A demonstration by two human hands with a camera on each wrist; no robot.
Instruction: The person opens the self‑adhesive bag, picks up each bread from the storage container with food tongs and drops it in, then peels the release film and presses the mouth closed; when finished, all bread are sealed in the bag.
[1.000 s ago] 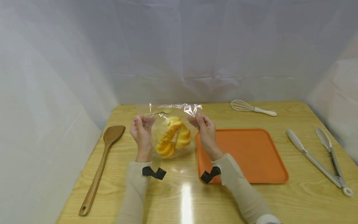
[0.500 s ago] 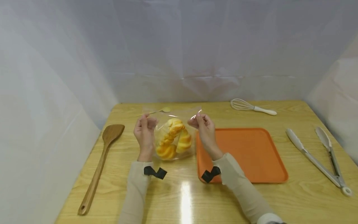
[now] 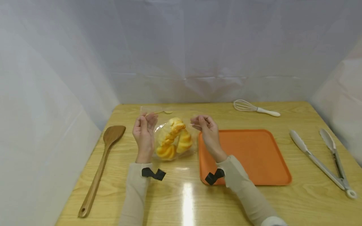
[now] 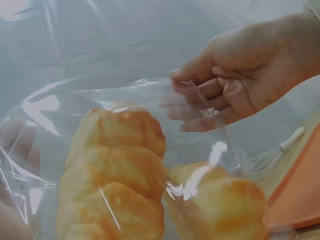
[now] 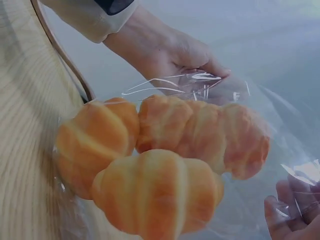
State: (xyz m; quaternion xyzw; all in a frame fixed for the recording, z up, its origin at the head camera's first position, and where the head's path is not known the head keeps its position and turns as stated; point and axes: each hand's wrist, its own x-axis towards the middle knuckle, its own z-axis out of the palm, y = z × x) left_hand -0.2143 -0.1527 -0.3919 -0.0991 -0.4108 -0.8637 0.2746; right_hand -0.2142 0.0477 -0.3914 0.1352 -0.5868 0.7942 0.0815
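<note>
My left hand (image 3: 144,135) and right hand (image 3: 208,133) pinch opposite sides of a clear plastic bag (image 3: 159,127), stretched between them. Bread rolls lie low inside it. In the right wrist view they show as a long twisted roll (image 5: 205,132) and two rounded, ridged rolls, the nearer one a plump croissant shape (image 5: 157,192). The left wrist view shows the right thumb and fingers at the film's upper edge (image 4: 150,82), with the twisted roll (image 4: 117,170) close by. My left fingers (image 4: 20,150) appear blurred through the film there.
An orange tray (image 3: 249,157) lies under and beside the right forearm. A wooden spatula (image 3: 106,150) is at the left, a whisk (image 3: 254,108) at the back and open tongs (image 3: 325,166) at the right. Behind the bag lies a small spoon (image 3: 167,112).
The left hand shifts right, then back left, while the right hand stays nearly in place. The bag and rolls sway slightly between them, and the bright glints on its upper film fade.
</note>
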